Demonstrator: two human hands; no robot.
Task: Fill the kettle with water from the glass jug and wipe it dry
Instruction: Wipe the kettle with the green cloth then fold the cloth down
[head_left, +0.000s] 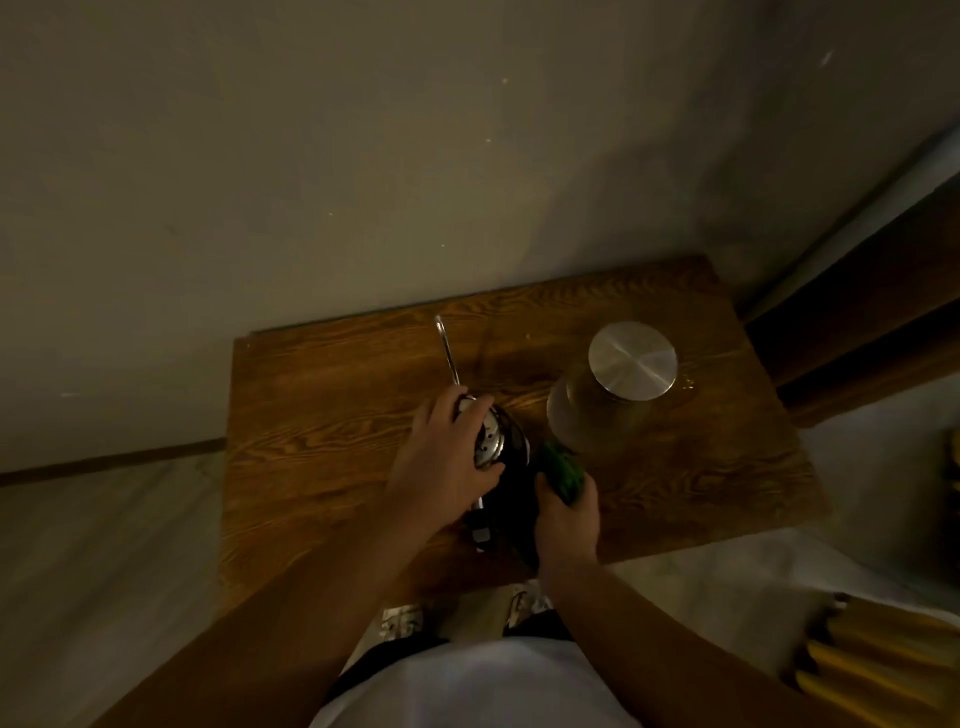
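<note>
Your left hand (447, 457) lay spread over the top of the kettle (501, 467), fingers curled round its steel lid to steady it, and the kettle stood on the wooden table (322, 431) near the front edge, just in front of you. Your right hand (566, 514) was clenched on a bunched green cloth (563, 470), pressed against the kettle's dark right side, so you looked to be in the wiping stage, though the dim light hid whether any water was left on the body. The glass jug (597, 410) stood upright just beside the cloth, its round metal lid (632, 360) on, and a thin metal rod (448, 349) stuck up behind your left hand; I could not tell what it belonged to. The main risk was that jug: it sat so close to your wiping hand that a wide sweep of the cloth or your knuckles could have knocked it and tipped it toward the back of the table. The second was the kettle itself. It sat close to the near edge, and a hard push from the right could have slid it leftward or off the front if your left hand had eased. Gripping the lid alone could also have lifted it loose.
</note>
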